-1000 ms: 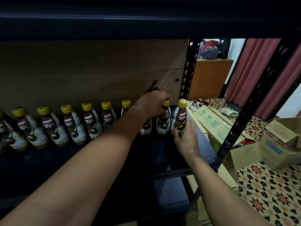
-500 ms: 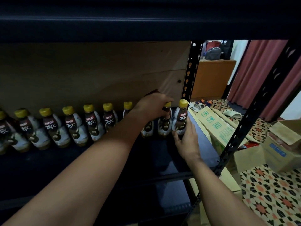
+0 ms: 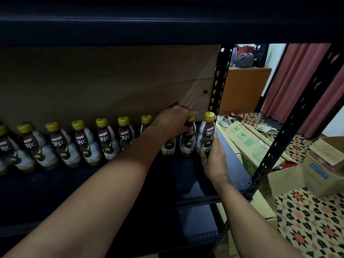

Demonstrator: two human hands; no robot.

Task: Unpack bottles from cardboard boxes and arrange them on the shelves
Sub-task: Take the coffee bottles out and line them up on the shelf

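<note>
Head view, dark shelf (image 3: 186, 175), patterned floor (image 3: 307, 224), left hand (image 3: 173, 121) and right hand (image 3: 212, 161) gripping bottles (image 3: 205, 135).

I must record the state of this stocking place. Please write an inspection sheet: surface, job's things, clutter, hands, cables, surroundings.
Surface: dark shelf board, bare at the front, wooden back panel behind.
Job's things: a row of yellow-capped bottles stands along the back; the end bottle is at the right corner.
Clutter: nothing seen on the shelf.
Hands: left hand grips the neck of the second-last bottle; right hand holds the end bottle low down.
Cables: nothing seen.
Surroundings: cardboard boxes, some open, on a patterned floor; sandals, red curtains, wooden cabinet.
</note>
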